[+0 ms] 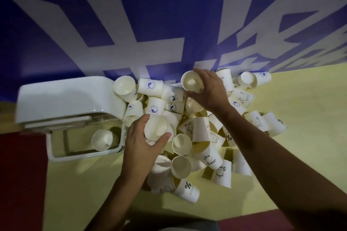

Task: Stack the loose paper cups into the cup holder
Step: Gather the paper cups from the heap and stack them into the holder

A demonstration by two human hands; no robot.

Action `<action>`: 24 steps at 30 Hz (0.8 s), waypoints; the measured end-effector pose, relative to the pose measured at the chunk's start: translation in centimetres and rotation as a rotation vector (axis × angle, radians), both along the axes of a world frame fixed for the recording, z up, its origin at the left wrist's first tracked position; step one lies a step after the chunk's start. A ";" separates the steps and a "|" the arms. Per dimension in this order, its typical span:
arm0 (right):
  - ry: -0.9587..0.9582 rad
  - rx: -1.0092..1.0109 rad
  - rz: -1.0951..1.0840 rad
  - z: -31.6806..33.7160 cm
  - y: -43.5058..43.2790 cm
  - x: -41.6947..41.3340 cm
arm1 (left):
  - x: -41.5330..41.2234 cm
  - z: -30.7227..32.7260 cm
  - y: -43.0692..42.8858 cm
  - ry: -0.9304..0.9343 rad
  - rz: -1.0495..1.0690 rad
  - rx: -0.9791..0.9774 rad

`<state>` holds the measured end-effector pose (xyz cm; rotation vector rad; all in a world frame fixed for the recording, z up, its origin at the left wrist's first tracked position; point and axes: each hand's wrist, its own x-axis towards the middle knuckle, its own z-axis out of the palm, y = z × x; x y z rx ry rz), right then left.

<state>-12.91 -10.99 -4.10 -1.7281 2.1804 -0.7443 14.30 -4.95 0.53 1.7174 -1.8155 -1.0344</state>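
A heap of loose white paper cups, several printed with bears, whales or percent signs, lies on a pale yellow surface. My left hand grips one plain cup at the heap's left side, mouth toward me. At the far side of the heap my right hand holds another plain cup, lifted above the pile. The white cup holder stands at the left, and one cup sits inside its clear lower part.
A blue wall with large white characters rises right behind the heap. The yellow surface stretches right and toward me. Dark red floor shows at the left and bottom right.
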 end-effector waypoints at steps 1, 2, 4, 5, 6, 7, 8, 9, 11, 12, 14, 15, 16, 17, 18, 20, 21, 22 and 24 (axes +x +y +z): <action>-0.058 -0.032 -0.029 0.8 1.0 0.8 | 0.7 0.2 0.0 0.010 0.004 -0.005; -0.120 -0.049 -0.058 1.8 2.1 1.8 | 1.5 0.3 0.0 0.018 0.003 -0.011; -0.244 -0.054 -0.107 3.7 4.3 4.4 | 3.4 0.7 0.1 0.043 -0.003 -0.015; -0.293 -0.055 -0.126 4.4 5.3 5.8 | 4.2 0.8 0.1 0.054 -0.005 -0.015; -0.324 -0.053 -0.139 5.1 6.2 7.5 | 5.4 0.9 0.1 0.064 -0.004 -0.013; -0.345 -0.052 -0.150 5.7 7.0 9.2 | 6.5 1.0 0.1 0.072 -0.003 -0.009; -0.367 -0.052 -0.158 6.1 7.7 11.0 | 7.8 1.0 0.1 0.081 0.001 -0.007; -0.393 -0.051 -0.167 6.5 8.4 12.7 | 9.1 1.0 0.1 0.088 0.005 -0.011; -0.441 -0.045 -0.170 6.9 9.4 16.0 | 11.6 0.9 0.0 0.098 0.007 -0.030; -0.461 -0.044 -0.166 6.9 9.8 17.6 | 13.0 0.9 -0.1 0.103 0.009 -0.035; -0.497 -0.045 -0.161 6.7 10.2 20.7 | 15.6 0.9 -0.2 0.110 0.008 -0.045; -0.510 -0.048 -0.162 6.6 10.3 21.9 | 16.7 0.9 -0.3 0.113 0.003 -0.052; -0.519 -0.050 -0.156 6.4 10.3 23.4 | 18.1 0.8 -0.4 0.117 -0.001 -0.055; -0.523 -0.049 -0.145 6.1 10.3 24.8 | 19.3 0.8 -0.5 0.121 -0.001 -0.055; -0.522 -0.045 -0.131 5.9 10.1 26.2 | 20.5 0.6 -0.5 0.122 0.003 -0.053; -0.508 -0.039 -0.104 5.3 9.8 28.4 | 22.7 0.4 -0.5 0.115 0.018 -0.056; -0.505 -0.038 -0.095 4.8 9.5 29.4 | 23.7 0.2 -0.5 0.107 0.028 -0.059; -0.504 -0.036 -0.086 4.3 9.2 30.3 | 24.7 0.1 -0.5 0.096 0.038 -0.066; -0.481 -0.029 -0.052 3.0 8.4 31.8 | 26.6 -0.2 -0.5 0.080 0.063 -0.067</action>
